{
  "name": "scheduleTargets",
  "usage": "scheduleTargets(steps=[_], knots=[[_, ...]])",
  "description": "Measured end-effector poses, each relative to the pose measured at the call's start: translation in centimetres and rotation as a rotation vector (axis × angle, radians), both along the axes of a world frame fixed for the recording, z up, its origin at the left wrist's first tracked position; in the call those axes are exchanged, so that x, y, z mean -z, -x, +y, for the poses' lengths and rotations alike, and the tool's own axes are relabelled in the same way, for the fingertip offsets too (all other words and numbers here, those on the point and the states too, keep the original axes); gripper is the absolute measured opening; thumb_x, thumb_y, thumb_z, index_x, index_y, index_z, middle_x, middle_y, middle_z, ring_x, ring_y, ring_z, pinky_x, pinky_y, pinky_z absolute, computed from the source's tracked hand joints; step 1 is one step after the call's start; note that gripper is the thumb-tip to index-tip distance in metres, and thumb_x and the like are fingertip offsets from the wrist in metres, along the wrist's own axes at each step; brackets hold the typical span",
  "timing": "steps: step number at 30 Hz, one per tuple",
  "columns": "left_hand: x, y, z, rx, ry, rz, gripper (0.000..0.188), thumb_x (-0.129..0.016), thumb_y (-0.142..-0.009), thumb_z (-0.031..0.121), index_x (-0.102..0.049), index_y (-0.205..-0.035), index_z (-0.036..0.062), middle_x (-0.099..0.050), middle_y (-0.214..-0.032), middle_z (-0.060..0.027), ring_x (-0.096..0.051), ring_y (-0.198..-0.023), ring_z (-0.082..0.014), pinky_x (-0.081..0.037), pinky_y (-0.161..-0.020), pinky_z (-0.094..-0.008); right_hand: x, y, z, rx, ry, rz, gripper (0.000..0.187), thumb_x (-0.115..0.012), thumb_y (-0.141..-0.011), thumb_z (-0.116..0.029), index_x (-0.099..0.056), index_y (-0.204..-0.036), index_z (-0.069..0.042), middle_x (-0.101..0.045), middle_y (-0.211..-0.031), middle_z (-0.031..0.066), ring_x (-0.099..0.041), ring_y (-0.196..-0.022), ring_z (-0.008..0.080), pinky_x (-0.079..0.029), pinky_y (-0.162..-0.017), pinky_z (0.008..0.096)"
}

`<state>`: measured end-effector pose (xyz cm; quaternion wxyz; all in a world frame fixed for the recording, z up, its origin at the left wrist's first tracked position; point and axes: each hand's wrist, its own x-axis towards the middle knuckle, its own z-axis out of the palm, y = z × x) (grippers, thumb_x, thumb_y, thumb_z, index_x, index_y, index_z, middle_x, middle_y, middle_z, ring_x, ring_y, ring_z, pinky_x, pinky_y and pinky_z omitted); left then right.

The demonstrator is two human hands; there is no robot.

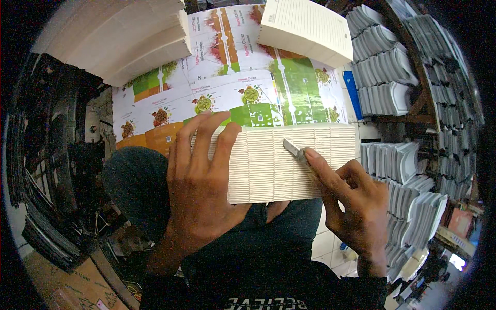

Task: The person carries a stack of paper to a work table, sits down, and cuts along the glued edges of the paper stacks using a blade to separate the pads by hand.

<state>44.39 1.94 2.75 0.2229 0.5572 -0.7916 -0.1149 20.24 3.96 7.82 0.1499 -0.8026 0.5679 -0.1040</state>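
Observation:
A stack of cream paper book blocks [258,170] lies across my lap, its folded spines facing up in many close ridges. My left hand [201,165] spans the left part of the stack, fingers spread toward the far edge and thumb along the near edge, gripping it. In my right hand [354,199] is a utility knife [294,149], pinched between thumb and fingers. Its blade points up and left and lies over the ridged spines, right of the middle; whether the tip touches the paper I cannot tell. Most of the knife's handle is hidden by my fingers.
Beyond the stack, printed sheets [206,85] in green, orange and white cover the work surface. A large block of paper [134,36] stands far left, and a lined notebook stack [305,31] far right. Shelves at right hold bundled paper sections [385,67]. Dark racks line the left.

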Motion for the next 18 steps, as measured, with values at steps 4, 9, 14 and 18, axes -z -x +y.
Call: scheduleTargets(steps=[4, 9, 14, 18], knots=[[-0.2, 0.0, -0.1, 0.020, -0.005, 0.004, 0.082, -0.087, -0.058, 0.018, -0.055, -0.132, 0.0001, -0.054, -0.140, -0.0186, -0.049, -0.134, -0.0428, -0.041, -0.110, -0.0552, 0.3, 0.7, -0.2, -0.065, 0.072, 0.034, 0.065, -0.079, -0.082, -0.015, -0.065, -0.144, -0.025, -0.055, -0.078, 0.0017, -0.060, -0.058, 0.0153, -0.049, -0.050, 0.0335], [-0.2, 0.2, 0.0, 0.008, 0.000, 0.005, 0.085, -0.088, -0.058, 0.018, -0.054, -0.133, -0.0004, -0.054, -0.141, -0.0192, -0.049, -0.134, -0.0426, -0.041, -0.111, -0.0568, 1.0, 0.7, 0.4, -0.092, 0.136, 0.091, 0.071, -0.078, -0.081, -0.027, -0.060, -0.150, -0.026, -0.057, -0.084, 0.0015, -0.065, -0.061, 0.0165, -0.055, -0.051, 0.0340], [0.2, 0.2, -0.2, 0.007, 0.033, 0.018, 0.085, -0.089, -0.060, 0.019, -0.053, -0.134, -0.0012, -0.054, -0.140, -0.0203, -0.049, -0.134, -0.0434, -0.041, -0.111, -0.0566, 0.3, 1.4, 0.2, 0.094, 0.157, 0.035, 0.057, -0.076, -0.088, 0.000, -0.068, -0.141, -0.017, -0.072, -0.098, 0.0083, -0.067, -0.073, 0.0182, -0.055, -0.062, 0.0331], [0.4, 0.2, -0.2, 0.006, 0.018, 0.092, 0.084, -0.089, -0.061, 0.015, -0.052, -0.135, -0.0020, -0.053, -0.139, -0.0229, -0.047, -0.134, -0.0457, -0.040, -0.113, -0.0563, -1.6, 2.1, -0.1, 0.244, 0.474, 0.000, 0.049, -0.070, -0.093, 0.002, -0.065, -0.142, -0.004, -0.072, -0.129, 0.0199, -0.071, -0.094, 0.0236, -0.058, -0.080, 0.0368]])
